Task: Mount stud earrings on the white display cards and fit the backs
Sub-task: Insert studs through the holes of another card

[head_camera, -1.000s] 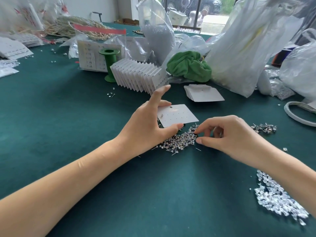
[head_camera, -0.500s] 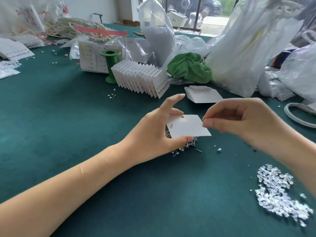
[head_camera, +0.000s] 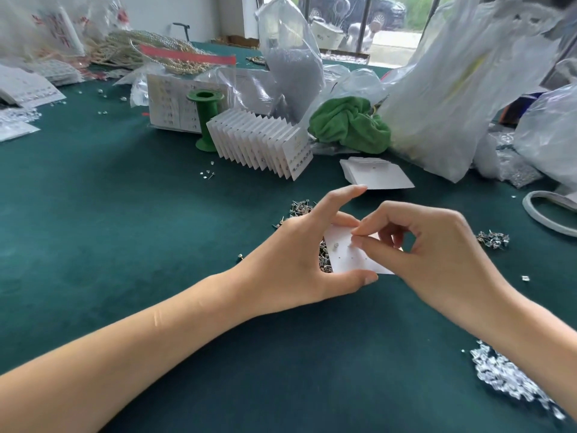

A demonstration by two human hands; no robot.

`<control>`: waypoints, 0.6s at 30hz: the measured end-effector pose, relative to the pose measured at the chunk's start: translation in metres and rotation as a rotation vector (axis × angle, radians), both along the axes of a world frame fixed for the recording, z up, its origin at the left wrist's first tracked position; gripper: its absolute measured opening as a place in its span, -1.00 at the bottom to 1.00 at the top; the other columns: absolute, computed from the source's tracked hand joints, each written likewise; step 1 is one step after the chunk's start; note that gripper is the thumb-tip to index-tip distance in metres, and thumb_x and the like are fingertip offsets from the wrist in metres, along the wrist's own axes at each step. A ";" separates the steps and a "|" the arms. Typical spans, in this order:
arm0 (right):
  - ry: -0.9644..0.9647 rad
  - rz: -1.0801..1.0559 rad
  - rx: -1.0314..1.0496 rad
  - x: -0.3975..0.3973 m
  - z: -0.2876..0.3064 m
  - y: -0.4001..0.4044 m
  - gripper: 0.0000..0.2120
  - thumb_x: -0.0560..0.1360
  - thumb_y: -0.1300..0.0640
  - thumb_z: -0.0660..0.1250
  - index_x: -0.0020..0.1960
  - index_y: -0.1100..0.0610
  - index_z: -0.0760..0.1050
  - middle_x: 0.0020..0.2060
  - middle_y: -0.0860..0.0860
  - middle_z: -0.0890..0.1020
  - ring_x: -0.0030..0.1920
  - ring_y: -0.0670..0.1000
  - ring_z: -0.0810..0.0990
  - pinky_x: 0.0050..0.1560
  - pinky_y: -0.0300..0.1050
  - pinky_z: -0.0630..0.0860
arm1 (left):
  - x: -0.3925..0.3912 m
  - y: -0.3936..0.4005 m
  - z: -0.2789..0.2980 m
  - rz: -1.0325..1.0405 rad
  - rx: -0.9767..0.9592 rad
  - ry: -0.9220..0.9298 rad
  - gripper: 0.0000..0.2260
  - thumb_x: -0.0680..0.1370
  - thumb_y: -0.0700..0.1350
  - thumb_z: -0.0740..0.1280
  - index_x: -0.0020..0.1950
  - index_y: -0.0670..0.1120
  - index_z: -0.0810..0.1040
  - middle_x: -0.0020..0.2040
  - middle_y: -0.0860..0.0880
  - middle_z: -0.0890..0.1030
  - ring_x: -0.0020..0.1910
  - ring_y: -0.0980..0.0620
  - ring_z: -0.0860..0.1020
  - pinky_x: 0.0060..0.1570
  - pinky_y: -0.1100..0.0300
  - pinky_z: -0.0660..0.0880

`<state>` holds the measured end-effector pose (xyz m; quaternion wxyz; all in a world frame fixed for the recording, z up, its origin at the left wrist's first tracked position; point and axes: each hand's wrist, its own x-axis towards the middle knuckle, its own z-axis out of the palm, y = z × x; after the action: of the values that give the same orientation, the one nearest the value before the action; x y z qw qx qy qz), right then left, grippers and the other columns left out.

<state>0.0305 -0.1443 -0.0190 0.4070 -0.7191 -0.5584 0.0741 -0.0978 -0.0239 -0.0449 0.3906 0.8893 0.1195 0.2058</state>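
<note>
White display card (head_camera: 349, 260) held above the green table (head_camera: 125, 214), between both hands

Left hand (head_camera: 299, 260) grips the card with thumb under its near edge, forefinger raised straight. Right hand (head_camera: 437, 254) pinches thumb and forefinger together on the card face, next to one stud earring (head_camera: 336, 246) already mounted; what it pinches is too small to tell. Loose studs (head_camera: 324, 264) lie below

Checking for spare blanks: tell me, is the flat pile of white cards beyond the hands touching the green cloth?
No. The card pile lies apart from the green cloth, with bare table between.
</note>
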 end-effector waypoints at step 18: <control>-0.013 0.019 0.001 -0.004 -0.003 -0.001 -0.84 0.38 0.24 0.44 -0.27 0.02 0.54 -0.37 -0.15 0.47 -0.35 -0.15 0.39 -0.31 -0.40 0.31 | 0.001 -0.003 -0.001 0.001 -0.006 -0.005 -0.26 0.37 0.05 0.48 0.44 0.19 0.15 0.14 0.27 0.56 0.17 0.27 0.48 0.15 0.45 0.31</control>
<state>0.0267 -0.1455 -0.0221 0.4030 -0.7141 -0.5677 0.0732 -0.0968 -0.0264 -0.0455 0.3935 0.8875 0.1199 0.2077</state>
